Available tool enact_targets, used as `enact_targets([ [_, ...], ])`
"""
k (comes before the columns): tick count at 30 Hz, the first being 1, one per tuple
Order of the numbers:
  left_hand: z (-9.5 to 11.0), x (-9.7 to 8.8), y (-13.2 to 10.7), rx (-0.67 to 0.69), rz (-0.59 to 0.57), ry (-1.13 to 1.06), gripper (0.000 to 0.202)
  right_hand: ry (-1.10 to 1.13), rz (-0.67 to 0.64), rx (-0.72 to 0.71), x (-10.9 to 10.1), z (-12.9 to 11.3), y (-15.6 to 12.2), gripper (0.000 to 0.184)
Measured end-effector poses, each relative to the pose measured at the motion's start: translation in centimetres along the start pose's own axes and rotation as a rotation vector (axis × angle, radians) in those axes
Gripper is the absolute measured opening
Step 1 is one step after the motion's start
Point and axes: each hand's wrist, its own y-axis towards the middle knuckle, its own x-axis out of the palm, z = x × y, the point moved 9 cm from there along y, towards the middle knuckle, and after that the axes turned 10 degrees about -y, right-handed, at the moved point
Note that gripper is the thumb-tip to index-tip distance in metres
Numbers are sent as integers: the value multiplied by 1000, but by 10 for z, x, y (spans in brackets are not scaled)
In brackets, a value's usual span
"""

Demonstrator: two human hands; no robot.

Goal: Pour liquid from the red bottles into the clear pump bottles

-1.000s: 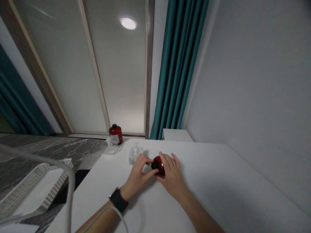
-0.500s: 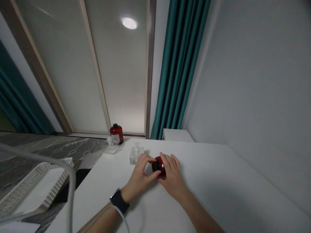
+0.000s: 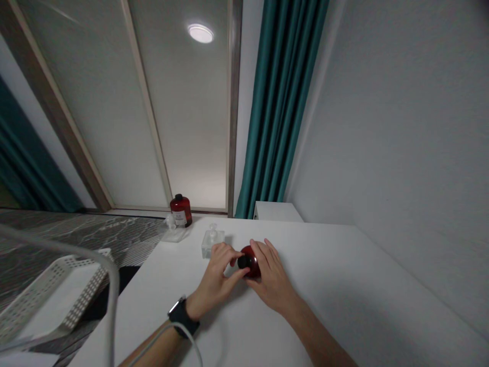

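Observation:
A dark red bottle is tilted over the white table, its black cap pointing left toward my left hand. My right hand wraps round the bottle's body from the right. The thumb and fingers of my left hand pinch the black cap. Just beyond the left hand stands a clear glass bottle with a round stopper. On the left wrist there is a dark watch. The underside of the red bottle is hidden by my right hand.
Another red bottle with a white label stands at the table's far left corner, beside a clear lid-like piece. A white perforated basket sits left of the table. A pale cable crosses the left foreground.
The red bottle has tipped slightly further, with its cap turned more to the left. Both hands keep their hold, and the view has shifted a little.

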Motion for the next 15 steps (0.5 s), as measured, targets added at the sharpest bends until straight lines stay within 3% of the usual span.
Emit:
enact_targets([
  [4,9,2,-1,89,-38,37,18,59,-34,16,1,4,-1,97],
  [8,6,5,-4,105,-45,57,22,165,-39,55,11,11,-7,97],
  [11,1,4,-6,91,-32,52,32,315,-62,234,23,27,-13,91],
  [15,-4,1,-7,76,-9,55,31,552,3,479,29,49,-19,80],
])
